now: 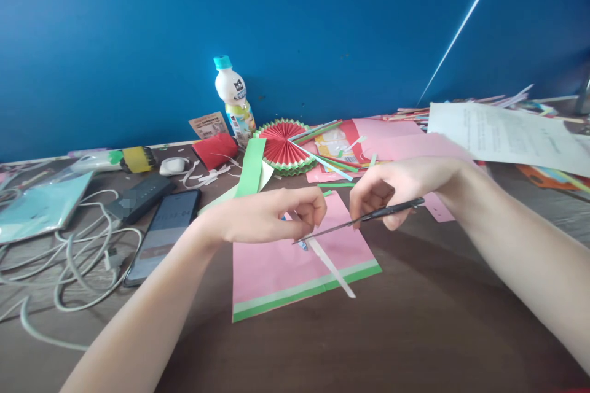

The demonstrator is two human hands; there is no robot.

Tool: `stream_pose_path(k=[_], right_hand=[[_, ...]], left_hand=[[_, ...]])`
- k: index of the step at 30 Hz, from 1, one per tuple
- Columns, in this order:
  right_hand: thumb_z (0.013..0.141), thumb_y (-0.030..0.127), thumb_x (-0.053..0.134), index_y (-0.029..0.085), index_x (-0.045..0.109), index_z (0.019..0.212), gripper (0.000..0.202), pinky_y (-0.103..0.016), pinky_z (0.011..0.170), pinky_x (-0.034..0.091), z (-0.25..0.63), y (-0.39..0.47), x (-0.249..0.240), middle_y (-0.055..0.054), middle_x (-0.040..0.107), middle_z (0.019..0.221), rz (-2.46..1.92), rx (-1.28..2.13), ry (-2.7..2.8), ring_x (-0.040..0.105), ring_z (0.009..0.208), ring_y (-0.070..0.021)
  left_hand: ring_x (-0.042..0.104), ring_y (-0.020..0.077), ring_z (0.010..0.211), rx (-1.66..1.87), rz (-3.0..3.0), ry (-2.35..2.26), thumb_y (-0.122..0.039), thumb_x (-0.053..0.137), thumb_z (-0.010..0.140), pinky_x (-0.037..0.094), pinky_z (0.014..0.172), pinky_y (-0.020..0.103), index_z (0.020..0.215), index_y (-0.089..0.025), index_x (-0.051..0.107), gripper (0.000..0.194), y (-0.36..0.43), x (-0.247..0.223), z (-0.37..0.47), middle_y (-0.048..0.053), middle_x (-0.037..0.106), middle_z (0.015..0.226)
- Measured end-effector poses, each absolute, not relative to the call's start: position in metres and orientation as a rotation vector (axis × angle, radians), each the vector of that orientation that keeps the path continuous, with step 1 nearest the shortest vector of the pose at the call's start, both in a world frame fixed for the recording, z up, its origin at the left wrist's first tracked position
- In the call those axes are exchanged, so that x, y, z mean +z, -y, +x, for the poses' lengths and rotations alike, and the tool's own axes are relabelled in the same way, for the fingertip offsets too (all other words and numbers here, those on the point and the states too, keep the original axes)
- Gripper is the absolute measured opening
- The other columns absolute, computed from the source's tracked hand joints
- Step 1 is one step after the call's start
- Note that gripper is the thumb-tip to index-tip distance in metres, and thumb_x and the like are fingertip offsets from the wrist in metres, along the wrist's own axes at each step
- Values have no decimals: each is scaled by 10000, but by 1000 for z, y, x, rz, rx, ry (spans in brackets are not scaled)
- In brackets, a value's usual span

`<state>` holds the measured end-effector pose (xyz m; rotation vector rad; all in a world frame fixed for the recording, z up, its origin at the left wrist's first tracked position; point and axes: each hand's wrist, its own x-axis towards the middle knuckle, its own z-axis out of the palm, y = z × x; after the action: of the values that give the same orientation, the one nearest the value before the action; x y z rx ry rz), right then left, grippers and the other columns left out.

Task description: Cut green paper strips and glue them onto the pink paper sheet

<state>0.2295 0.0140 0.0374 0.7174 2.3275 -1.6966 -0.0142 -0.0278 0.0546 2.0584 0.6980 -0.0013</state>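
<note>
Pinched in my left hand (281, 212) is what looks like a small roll of tape (302, 245), mostly hidden by my fingers, with blue and white showing. A narrow white strip (332, 267) hangs from it across the paper below. My right hand (387, 190) is closed on dark scissors (369, 216), seen nearly edge-on. Their thin blades reach left to the top of the strip, beside my left fingertips. Whether the blades are parted cannot be seen. Beneath both hands lies a pink sheet (267, 270) with light and dark green bands along its near edge.
Behind stand a red and green pleated paper rosette (288, 146) and a drink bottle (235, 98). A phone (163, 233), tangled white cables (69, 264) and a black box (142, 196) lie left. Paper strips (327, 163) and a printed sheet (502, 135) lie back right, before a blue wall.
</note>
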Motion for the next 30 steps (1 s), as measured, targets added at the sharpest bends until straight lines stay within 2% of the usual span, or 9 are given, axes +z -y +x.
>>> stream_pose_path(k=[11,18,30], right_hand=[[643,435,705,153,628,994,457,-178,434,324,228,-15,31,34,523,616,714,-1742,-2284,439,494,-57],[671,452,678,154,625,1001,448,-175,439,331,228,-15,32,33,521,624,693,-1746,-2291,433,491,-51],[643,409,713,150,633,988,439,-169,430,328,226,-16,29,39,515,590,656,-1767,-2276,427,479,-51]], left_hand=[[459,84,653,1,2047,-660,-87,402,795,362,610,206,833,-198,426,121,27,53,-13,-39,498,701],[463,82,651,11,2020,-654,-96,406,793,369,607,209,833,-199,431,113,27,52,-12,-40,496,710],[478,94,672,2,2024,-666,-125,411,790,388,608,221,817,-193,434,77,29,53,-10,-13,483,765]])
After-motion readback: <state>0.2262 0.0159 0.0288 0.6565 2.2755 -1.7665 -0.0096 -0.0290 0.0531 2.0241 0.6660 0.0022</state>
